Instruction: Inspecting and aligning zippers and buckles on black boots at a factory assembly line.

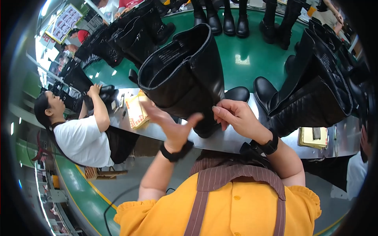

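Observation:
A tall black boot (204, 78) stands before me on the metal bench, its wide top gaping toward me and its toe pointing away to the right. My right hand (236, 116) is at the boot's lower shaft, thumb and forefinger pinched together against its side. Whatever is between those fingertips is too small to make out. On the boot's left side, my left hand (173, 126) is held up, blurred by motion, with thumb and fingers apart and nothing in it. Another black boot with a quilted shaft (311, 106) leans over to the right.
Yellow paper pads lie on the bench (232, 142), one pad (136, 112) at left and another (313, 137) at right. Several black boots (226, 21) stand beyond on a green surface (244, 55). A co-worker in a white shirt (84, 139) handles a boot at left.

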Available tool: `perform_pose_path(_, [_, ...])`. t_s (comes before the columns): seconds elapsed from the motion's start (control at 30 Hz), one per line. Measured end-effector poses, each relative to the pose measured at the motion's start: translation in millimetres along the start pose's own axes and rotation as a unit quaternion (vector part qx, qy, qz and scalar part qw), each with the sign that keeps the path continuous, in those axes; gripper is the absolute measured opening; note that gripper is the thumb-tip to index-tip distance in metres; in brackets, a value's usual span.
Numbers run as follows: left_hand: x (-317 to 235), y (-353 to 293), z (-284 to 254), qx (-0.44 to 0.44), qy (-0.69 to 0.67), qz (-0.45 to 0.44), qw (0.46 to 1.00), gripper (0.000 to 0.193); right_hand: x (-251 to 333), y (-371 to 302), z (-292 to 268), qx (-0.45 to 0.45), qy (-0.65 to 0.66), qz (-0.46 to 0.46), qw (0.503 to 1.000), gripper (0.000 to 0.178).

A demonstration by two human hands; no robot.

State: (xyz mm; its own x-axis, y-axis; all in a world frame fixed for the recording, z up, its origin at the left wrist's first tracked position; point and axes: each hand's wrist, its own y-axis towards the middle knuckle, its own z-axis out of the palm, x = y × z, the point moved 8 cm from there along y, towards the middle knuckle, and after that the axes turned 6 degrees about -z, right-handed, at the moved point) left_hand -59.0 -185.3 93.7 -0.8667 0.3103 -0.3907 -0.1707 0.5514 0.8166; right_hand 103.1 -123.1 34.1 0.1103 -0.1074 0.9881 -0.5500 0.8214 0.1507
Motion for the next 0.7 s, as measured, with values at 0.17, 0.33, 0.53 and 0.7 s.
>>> perform_pose_path(0.17, [46, -105, 82, 0.294, -0.327, -0.329, 0.835, 0.071, 44, 3, 16, -0.011, 0.025, 0.045, 0.999, 0.029])
perform_pose_path(0.33, [38, -107, 89, 0.333, -0.284, -0.296, 0.849, 0.052, 150, -12, 18, 0.020, 0.039, -0.191, 0.981, 0.030])
perform_pose_path(0.53, [26, -93, 76, 0.227, -0.340, -0.276, 0.870, 0.056, 101, -22, -1, -0.138, -0.014, -0.095, 0.986, 0.028])
perform_pose_path(0.7, [31, -96, 77, 0.236, -0.291, -0.270, 0.887, 0.050, 67, 10, -61, -0.275, 0.025, -0.193, 0.942, 0.036])
